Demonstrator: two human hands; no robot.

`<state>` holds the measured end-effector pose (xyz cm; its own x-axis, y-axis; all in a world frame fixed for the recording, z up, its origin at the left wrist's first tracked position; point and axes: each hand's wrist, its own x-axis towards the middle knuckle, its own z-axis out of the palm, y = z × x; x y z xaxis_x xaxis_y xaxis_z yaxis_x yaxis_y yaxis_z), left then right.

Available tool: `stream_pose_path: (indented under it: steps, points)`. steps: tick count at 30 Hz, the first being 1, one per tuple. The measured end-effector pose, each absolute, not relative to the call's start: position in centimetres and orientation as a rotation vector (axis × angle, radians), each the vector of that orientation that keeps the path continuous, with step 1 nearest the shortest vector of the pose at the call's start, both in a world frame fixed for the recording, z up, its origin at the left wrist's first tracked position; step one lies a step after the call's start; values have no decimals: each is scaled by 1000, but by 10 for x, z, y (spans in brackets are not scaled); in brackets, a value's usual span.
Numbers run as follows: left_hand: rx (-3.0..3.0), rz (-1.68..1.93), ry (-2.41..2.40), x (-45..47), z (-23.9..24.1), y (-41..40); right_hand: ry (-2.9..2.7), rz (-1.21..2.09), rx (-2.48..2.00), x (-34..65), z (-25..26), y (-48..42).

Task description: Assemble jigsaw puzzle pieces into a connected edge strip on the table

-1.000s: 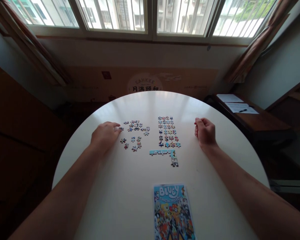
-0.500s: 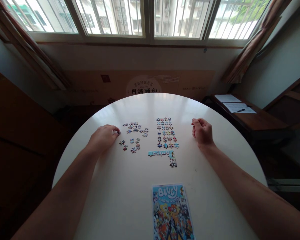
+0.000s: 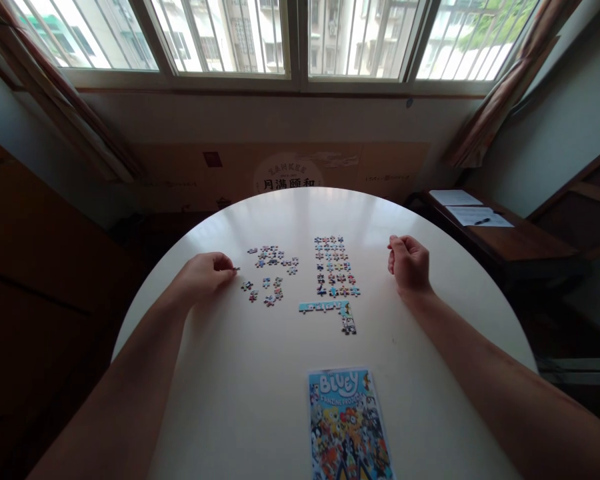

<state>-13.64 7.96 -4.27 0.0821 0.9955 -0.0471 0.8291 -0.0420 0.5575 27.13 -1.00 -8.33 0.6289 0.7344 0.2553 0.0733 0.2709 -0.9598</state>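
Between thumb and fingertips, my left hand [image 3: 207,275] pinches a small jigsaw puzzle piece [image 3: 237,269] at the left of the table. Just to its right lies a loose scatter of jigsaw pieces [image 3: 269,255], with several more nearer to me. My right hand [image 3: 410,262] rests on the table as a closed fist; whether anything is inside is hidden. Between the hands, more pieces stand in neat rows [image 3: 331,257]. Below those rows, joined pieces [image 3: 325,307] form a corner, with a blue top strip and a short arm down its right side.
A colourful Bluey picture sheet [image 3: 347,420] lies on the round white table [image 3: 240,400] close to me. To the right, a dark wooden surface [image 3: 530,247] bears papers [image 3: 477,215] and a pen. Windows and a wall are beyond the table.
My left hand has turned slightly, and the piece in its fingers now shows edge-on. My right fist has shifted a little to the right; the pieces on the table lie as before.
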Motion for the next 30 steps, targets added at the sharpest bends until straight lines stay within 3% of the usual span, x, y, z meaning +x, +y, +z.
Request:
stream_pose_path:
  steps: [7, 11, 18, 30]
  points:
    - [1543, 916, 1361, -80, -12, 30, -1053, 575, -1218, 254, -63, -28]
    - [1314, 864, 1090, -34, -10, -12, -1378, 711, -1144, 233, -48, -47]
    - [915, 671, 816, -4, -28, -41, -1793, 564, -939, 212, -39, -68]
    - [800, 575, 817, -3, -33, -43, -1896, 537, -882, 214, -41, -65]
